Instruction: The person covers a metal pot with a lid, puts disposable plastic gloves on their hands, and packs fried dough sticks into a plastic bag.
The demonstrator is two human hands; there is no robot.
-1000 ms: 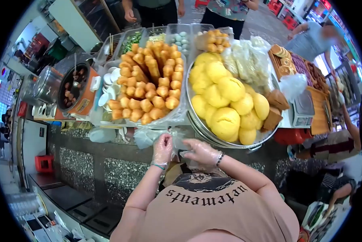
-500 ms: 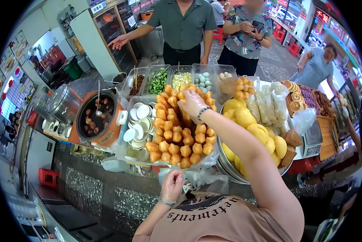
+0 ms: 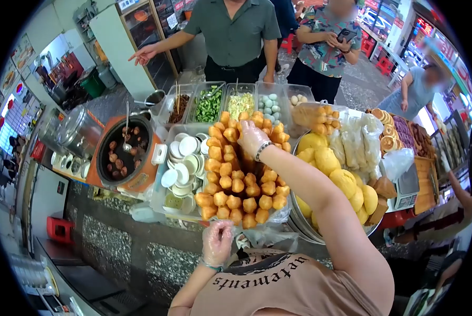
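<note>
Upright fried dough sticks (image 3: pixel 237 185) stand packed in a lined container at the middle of the counter. My right hand (image 3: pixel 253 138), in a clear plastic glove, reaches among them near the back, its fingers curled round the top of a stick. Also gloved, my left hand (image 3: pixel 217 242) is closed just in front of the container's near edge; whatever its fingers may hold is too small to make out. Yellow buns (image 3: pixel 343 183) fill a round metal tray to the right, under my right forearm. White lids (image 3: pixel 182 163) lie in a bin to the left.
A pot of dark broth (image 3: pixel 123 154) with a ladle stands left. Tubs of chopped greens (image 3: pixel 208 107) and eggs (image 3: pixel 268 107) line the back. Bagged food (image 3: pixel 354 141) and a scale (image 3: pixel 406 184) are right. A person in a green shirt (image 3: pixel 234 31) stands opposite, beside another with a phone (image 3: pixel 346 35).
My right hand has gone from in front of the counter to the dough sticks and closed on one. My left hand stays low. The view has tilted up, showing more of the people opposite.
</note>
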